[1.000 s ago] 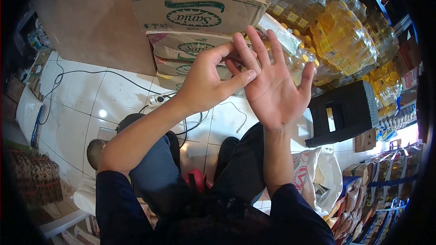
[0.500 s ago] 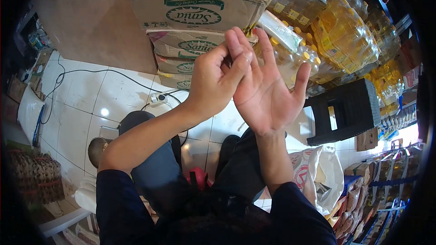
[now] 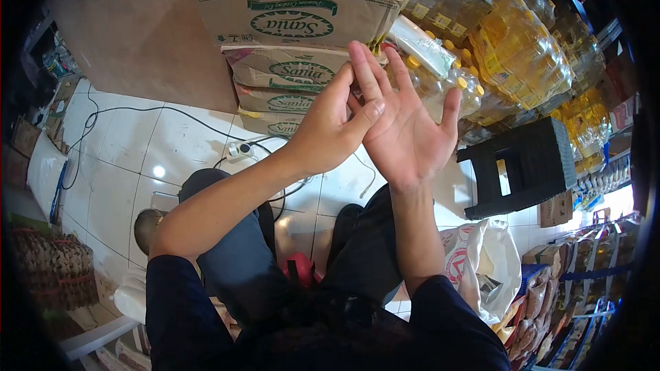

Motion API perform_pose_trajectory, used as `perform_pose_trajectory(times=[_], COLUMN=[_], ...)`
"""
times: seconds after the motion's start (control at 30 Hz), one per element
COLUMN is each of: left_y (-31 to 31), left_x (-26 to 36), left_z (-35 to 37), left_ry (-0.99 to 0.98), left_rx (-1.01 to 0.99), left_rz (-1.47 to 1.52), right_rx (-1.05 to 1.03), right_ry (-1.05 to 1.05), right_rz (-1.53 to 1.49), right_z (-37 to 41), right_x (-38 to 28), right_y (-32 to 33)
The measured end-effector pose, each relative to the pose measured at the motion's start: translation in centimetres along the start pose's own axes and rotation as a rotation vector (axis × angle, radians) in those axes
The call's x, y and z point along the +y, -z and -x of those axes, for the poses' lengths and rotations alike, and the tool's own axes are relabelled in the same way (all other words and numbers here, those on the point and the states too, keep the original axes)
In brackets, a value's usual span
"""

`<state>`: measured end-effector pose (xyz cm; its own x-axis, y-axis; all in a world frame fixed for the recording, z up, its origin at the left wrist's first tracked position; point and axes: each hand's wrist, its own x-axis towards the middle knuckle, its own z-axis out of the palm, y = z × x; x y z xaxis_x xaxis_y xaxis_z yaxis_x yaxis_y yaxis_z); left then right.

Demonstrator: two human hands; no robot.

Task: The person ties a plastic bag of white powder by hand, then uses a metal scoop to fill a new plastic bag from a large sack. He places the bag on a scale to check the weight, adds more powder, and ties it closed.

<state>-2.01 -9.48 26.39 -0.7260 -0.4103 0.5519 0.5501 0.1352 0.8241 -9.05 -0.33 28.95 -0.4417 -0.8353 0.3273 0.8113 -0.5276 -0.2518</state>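
My left hand [image 3: 333, 122] is closed around the little-finger side of my right hand, its thumb lying across the base of the fingers. Palm up, my right hand [image 3: 411, 139] is open, with thumb and fingers stretched out. No object shows in either hand; the left fingertips are partly hidden behind the right hand. Both hands are raised above my lap, in front of stacked cardboard cartons [image 3: 292, 27].
Shrink-wrapped packs of yellow oil bottles [image 3: 522, 55] are piled at the upper right. A black plastic stool [image 3: 557, 158] stands to the right, above a white sack [image 3: 498, 261]. A black cable [image 3: 182, 118] and a white power socket [image 3: 238, 151] lie on the tiled floor.
My right hand has shifted slightly up and its fingers have tilted a little. The left thumb has slid lower along the fingers, still gripping.
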Motion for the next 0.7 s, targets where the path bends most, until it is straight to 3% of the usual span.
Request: perform_pose_trajectory(times=[0.03,0.13,0.23,0.33,0.5,0.7], left_y=[0.6,0.5,0.4,0.6,1.3,2.0], left_x=[0.5,0.2,0.3,0.9,1.4,0.5], left_z=[-0.2,0.0,0.0,-0.4,-1.2,-1.2], left_ry=[0.048,0.043,0.067,0.062,0.269,0.259], left_rx=[-0.063,0.018,0.105,0.139,0.112,0.056], left_rz=[-0.134,-0.297,-0.298,-0.275,-0.033,0.145], right_rx=[-0.002,-0.009,0.010,0.014,-0.005,0.015], right_ry=[-0.002,-0.008,-0.007,0.011,0.021,0.035], right_rz=[0.001,0.010,0.012,0.032,-0.086,0.022], right_z=[0.0,0.0,0.1,0.3,0.6,0.3], right_x=[-0.1,0.0,0.7,1.5,2.2,1.5], right_y=[0.0,-0.1,-0.5,-0.9,-1.3,-0.6])
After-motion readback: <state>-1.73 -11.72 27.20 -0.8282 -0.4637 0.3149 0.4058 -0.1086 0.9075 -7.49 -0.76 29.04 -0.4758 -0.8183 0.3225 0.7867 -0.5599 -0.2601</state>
